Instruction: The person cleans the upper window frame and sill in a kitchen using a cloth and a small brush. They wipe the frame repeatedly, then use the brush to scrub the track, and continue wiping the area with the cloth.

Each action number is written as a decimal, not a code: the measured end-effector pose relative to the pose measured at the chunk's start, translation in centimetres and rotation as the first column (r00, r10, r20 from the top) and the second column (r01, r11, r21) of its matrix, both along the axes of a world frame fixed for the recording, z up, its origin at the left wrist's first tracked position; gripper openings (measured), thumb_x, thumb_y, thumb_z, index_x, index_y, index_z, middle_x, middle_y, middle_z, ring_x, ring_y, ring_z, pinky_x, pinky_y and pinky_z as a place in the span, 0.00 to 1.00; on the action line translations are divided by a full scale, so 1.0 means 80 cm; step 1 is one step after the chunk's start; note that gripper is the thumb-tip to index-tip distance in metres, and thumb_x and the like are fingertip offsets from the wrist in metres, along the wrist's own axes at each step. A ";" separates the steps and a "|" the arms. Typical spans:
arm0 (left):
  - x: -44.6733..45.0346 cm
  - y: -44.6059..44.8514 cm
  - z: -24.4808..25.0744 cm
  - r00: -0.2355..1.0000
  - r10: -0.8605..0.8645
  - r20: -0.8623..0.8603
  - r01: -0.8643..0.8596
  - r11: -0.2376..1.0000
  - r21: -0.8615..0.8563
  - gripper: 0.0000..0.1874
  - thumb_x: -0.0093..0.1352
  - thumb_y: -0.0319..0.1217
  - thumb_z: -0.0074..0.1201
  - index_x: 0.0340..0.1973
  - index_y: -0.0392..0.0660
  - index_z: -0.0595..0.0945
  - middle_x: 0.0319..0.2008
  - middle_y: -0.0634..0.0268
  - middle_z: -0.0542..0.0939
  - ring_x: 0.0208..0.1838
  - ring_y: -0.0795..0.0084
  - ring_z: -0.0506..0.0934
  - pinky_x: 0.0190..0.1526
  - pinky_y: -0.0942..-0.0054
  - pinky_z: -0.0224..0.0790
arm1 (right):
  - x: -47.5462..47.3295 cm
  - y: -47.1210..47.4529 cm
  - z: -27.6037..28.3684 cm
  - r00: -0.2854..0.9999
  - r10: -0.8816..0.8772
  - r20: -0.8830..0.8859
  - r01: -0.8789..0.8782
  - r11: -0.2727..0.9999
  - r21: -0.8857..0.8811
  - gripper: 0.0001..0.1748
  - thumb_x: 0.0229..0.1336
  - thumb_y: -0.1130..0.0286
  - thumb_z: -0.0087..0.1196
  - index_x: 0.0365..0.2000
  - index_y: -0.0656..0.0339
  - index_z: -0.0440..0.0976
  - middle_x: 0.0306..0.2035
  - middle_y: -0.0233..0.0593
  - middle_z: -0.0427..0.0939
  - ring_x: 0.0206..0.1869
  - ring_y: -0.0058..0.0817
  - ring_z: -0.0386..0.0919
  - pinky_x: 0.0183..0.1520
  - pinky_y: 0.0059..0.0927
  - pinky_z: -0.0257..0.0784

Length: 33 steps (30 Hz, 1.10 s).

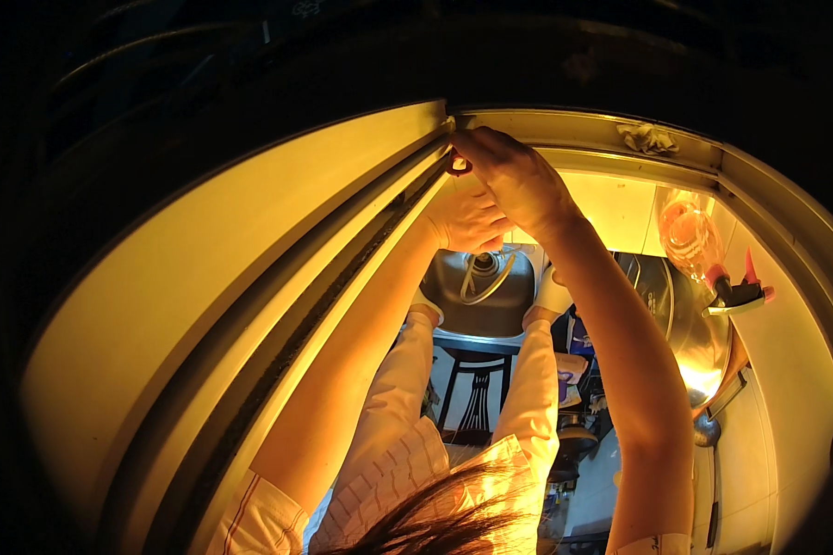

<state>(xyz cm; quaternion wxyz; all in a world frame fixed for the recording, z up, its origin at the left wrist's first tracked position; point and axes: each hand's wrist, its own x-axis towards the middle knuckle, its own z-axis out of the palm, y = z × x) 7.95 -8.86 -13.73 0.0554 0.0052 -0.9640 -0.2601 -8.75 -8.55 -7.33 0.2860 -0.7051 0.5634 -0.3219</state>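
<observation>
My right hand (pixel 517 184) is at the upper corner where the window sash (pixel 305 340) meets the window frame (pixel 562 132). Its fingertips touch the sash edge. A small dark-red loop with a pale middle shows under these fingers; whether it is an object or a bent finger is unclear. Just below, my left hand (pixel 468 218) has loosely bent fingers, partly covered by the right hand. What either hand holds is hidden. A crumpled tissue (pixel 647 139) lies in the frame channel, right of my hands.
Below, my feet stand either side of a sink (pixel 482 295) with a pale hose (pixel 496 283). A clear spray bottle (pixel 691 236) with a pink and black head is at right, by a large shiny metal vessel (pixel 701 347). A dark chair (pixel 475 402) stands on the floor.
</observation>
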 end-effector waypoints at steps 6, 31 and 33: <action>0.001 -0.002 0.001 0.991 -0.071 0.115 0.072 0.997 -0.004 0.21 0.59 0.39 0.56 0.45 0.44 0.76 0.54 0.59 0.74 0.61 0.60 0.67 0.65 0.58 0.57 | 0.010 0.007 0.008 0.988 -0.108 -0.115 0.102 0.993 -0.053 0.24 0.45 0.82 0.55 0.47 0.61 0.72 0.42 0.35 0.77 0.40 0.34 0.80 0.42 0.28 0.80; -0.002 0.000 0.008 0.998 -0.014 0.059 0.017 0.998 -0.061 0.10 0.55 0.37 0.57 0.29 0.48 0.76 0.33 0.68 0.73 0.39 0.68 0.73 0.46 0.70 0.67 | -0.013 0.145 0.006 0.700 -0.383 -0.603 0.655 0.681 0.328 0.31 0.51 0.75 0.55 0.58 0.59 0.65 0.40 0.48 0.68 0.42 0.44 0.71 0.44 0.40 0.71; -0.001 0.001 0.007 0.996 -0.007 0.094 0.011 0.999 -0.037 0.10 0.55 0.36 0.57 0.29 0.48 0.76 0.33 0.68 0.73 0.38 0.68 0.72 0.46 0.70 0.66 | -0.030 0.126 0.012 0.628 -0.529 -0.571 0.701 0.704 0.119 0.31 0.52 0.73 0.55 0.58 0.63 0.65 0.42 0.49 0.69 0.44 0.46 0.70 0.47 0.43 0.70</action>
